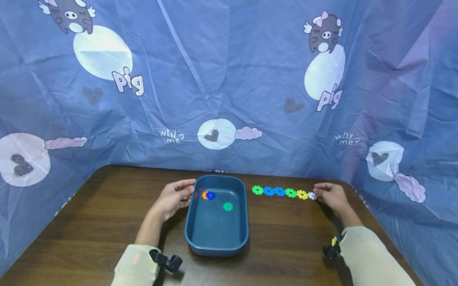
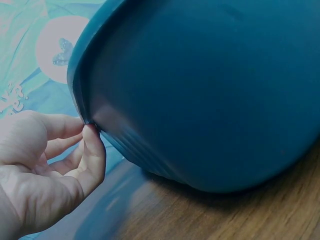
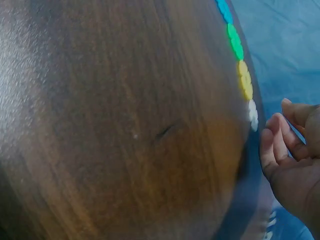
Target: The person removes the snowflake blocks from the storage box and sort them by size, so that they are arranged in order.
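Note:
My left hand (image 1: 174, 200) is at the left side of a dark blue plastic basin (image 1: 216, 248). In the left wrist view, the thumb and forefinger pinch the basin's rim (image 2: 80, 95). Inside the basin lie a green notched disc (image 1: 228, 206), an orange disc (image 1: 204, 195) and a blue disc (image 1: 210, 195) overlapping it. To the right, a row of notched plastic discs runs along the table, ending in a white disc (image 1: 312, 196). My right hand (image 1: 332, 196) is beside that white disc; its fingers are loosely bent, and the right wrist view shows nothing gripped.
The row also holds a green disc (image 1: 257, 190), a blue disc (image 1: 268, 191), another blue disc (image 1: 280, 191), a second green disc (image 1: 291, 193) and a yellow disc (image 1: 302, 194). Behind the brown wooden table (image 1: 107, 222) hangs a blue patterned cloth (image 1: 229, 79).

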### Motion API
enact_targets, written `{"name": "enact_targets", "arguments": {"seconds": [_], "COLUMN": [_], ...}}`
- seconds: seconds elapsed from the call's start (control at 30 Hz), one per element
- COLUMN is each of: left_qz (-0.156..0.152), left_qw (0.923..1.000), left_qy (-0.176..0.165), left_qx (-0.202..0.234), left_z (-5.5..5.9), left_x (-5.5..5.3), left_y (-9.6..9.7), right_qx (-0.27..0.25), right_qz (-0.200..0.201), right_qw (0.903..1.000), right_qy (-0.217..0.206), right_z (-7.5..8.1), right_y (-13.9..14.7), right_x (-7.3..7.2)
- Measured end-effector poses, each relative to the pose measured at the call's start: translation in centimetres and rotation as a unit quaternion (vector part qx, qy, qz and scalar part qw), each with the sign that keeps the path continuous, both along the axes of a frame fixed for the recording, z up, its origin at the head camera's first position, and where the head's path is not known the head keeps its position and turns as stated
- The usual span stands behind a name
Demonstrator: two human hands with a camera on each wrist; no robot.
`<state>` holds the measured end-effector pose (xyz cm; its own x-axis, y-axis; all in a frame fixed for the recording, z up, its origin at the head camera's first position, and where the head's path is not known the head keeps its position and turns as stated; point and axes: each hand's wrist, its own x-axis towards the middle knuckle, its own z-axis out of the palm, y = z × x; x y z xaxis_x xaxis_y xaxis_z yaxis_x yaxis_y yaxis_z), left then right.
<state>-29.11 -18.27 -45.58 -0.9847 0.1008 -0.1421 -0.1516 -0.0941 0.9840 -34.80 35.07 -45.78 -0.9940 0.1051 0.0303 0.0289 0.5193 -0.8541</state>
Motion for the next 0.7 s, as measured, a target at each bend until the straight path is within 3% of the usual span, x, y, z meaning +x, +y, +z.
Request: {"name": "enact_targets", "arguments": {"seconds": [0.23,0.4,0.7], "left_qz": [-0.004,-0.001,-0.003], "left_qw": [0.9999,1.0,1.0], "left_qy": [0.003,0.004,0.008], "left_qx": [-0.009,-0.005,-0.001], "left_z": [0.0,-0.1,0.1], "left_x": [0.1,0.0,0.1], "left_y": [-0.1,-0.1,0.0], "right_qx": [0.071,0.121,0.167], "right_qz": [0.043,0.088,0.172], "right_qw": [0.9951,0.984,0.9638], "right_qy": [0.054,0.097,0.117], "right_z": [2.0,3.6,6.4], "right_y": [-2.3,-4.8,-10.5], "right_x": [-0.6,-1.1,-1.0]}}
